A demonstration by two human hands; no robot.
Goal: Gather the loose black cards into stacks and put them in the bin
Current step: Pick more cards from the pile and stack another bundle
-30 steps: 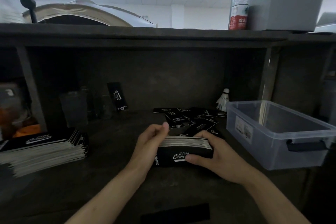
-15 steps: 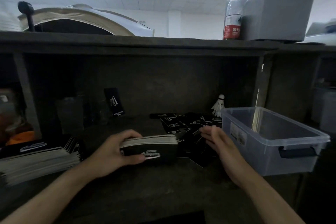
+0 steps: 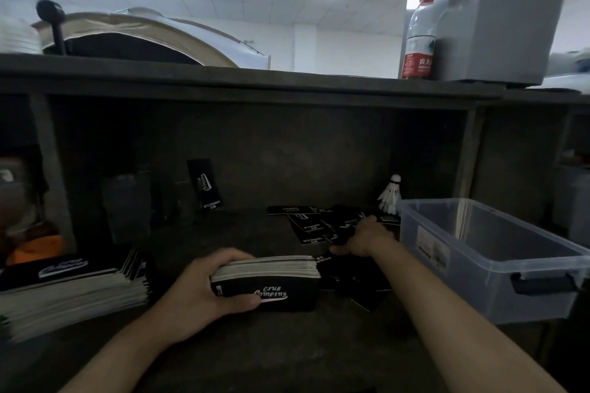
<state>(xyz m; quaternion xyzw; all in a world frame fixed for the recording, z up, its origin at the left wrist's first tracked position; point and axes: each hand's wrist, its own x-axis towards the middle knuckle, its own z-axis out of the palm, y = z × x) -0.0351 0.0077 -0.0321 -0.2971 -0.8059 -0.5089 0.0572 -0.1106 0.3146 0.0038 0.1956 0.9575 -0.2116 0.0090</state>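
My left hand (image 3: 204,290) grips a thick stack of black cards (image 3: 271,281) on edge on the dark shelf, thumb across its printed front. Behind and to the right lies a pile of loose black cards (image 3: 313,226). My right hand (image 3: 364,238) rests on that pile with its fingers bent over the cards; whether they hold one is hidden. More loose cards (image 3: 354,281) lie just right of the stack. The clear plastic bin (image 3: 498,268) stands at the right, nothing visible inside it.
A big fanned pile of black cards (image 3: 70,290) lies at the left. One card (image 3: 206,183) leans against the back wall. A shuttlecock (image 3: 391,193) stands behind the bin. A water bottle (image 3: 419,35) stands on the top shelf.
My right hand let go of the stack and reached back to the loose pile. My left hand alone now holds the stack, shifted slightly left.
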